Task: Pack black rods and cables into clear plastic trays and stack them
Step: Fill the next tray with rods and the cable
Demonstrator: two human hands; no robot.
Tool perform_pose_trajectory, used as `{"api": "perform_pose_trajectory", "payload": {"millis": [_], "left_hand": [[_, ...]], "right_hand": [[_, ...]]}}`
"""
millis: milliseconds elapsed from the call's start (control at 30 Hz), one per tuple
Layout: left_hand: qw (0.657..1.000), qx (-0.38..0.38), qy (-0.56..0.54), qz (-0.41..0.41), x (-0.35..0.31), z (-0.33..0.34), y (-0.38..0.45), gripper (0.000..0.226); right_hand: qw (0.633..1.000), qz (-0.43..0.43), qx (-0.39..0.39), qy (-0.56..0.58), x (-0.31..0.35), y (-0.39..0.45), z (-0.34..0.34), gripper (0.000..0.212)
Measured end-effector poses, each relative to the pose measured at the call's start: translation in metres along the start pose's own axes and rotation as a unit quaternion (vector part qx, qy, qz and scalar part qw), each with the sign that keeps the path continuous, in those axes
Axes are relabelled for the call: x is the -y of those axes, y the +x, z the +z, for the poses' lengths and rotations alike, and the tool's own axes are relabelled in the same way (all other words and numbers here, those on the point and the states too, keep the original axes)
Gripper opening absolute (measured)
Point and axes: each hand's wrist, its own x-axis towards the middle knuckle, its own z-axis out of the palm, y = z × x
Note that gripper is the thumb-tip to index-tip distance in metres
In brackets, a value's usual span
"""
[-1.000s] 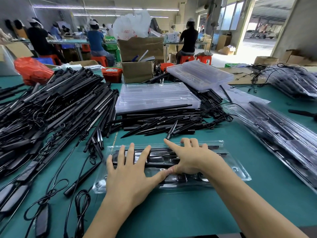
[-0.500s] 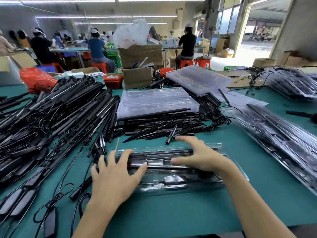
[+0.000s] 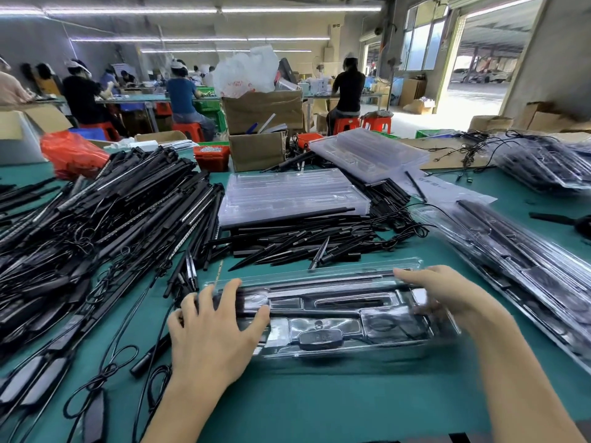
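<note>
At the left of the frame a big heap of black rods (image 3: 105,219) and looped cables (image 3: 99,382) is lying on the green table (image 3: 319,407), too tangled to count. Just right of it, at lower centre, the left hand (image 3: 211,337) is resting spread over the left end of a filled clear tray (image 3: 332,318), fingers nearly straight and pressing rather than gripping. The tray is sitting flat on the table in front of the person, with rods, a plug and a coiled cable showing through its lid.

At the tray's right end, the right hand (image 3: 447,295) is lying over the top, fingers curving down the far edge; motion blur is hiding whether it is really gripping.

To do this step well, both hands should be pressing evenly along the edges until the lid is seating all round, then lifting the tray level so nothing is shifting.

Above centre, two stacks of empty trays (image 3: 291,196) are waiting, loose spikes (image 3: 300,244) scattered before them. At the right, two piles of packed trays (image 3: 524,260) are building; single trays cannot be counted.
</note>
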Motion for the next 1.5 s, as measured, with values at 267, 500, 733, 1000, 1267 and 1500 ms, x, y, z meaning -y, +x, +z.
{"api": "perform_pose_trajectory", "payload": {"millis": [267, 500, 733, 1000, 1267, 1500], "left_hand": [[0.994, -0.012, -0.109, -0.016, 0.000, -0.027, -0.005, 0.079], [0.943, 0.032, -0.321, -0.082, 0.021, -0.057, 0.010, 0.053], [0.725, 0.225, -0.646, -0.075, 0.019, -0.072, 0.010, 0.063], [0.686, 0.155, -0.709, -0.058, -0.012, -0.064, 0.008, 0.023], [0.626, 0.117, -0.765, -0.095, -0.025, -0.048, 0.025, 0.015], [0.639, 0.130, -0.753, -0.091, -0.046, -0.044, 0.030, 0.020]], "right_hand": [[0.979, -0.044, 0.125, 0.153, -0.004, 0.005, -0.028, 0.033], [0.962, -0.075, 0.113, 0.237, -0.020, 0.014, -0.040, 0.039], [0.929, -0.063, 0.106, 0.348, -0.013, 0.010, -0.028, 0.028], [0.930, -0.063, 0.122, 0.342, -0.011, 0.008, -0.022, 0.036], [0.763, -0.103, 0.198, 0.606, -0.008, -0.014, 0.002, 0.024], [0.801, -0.119, 0.411, 0.419, 0.016, -0.048, 0.068, 0.025]]}}
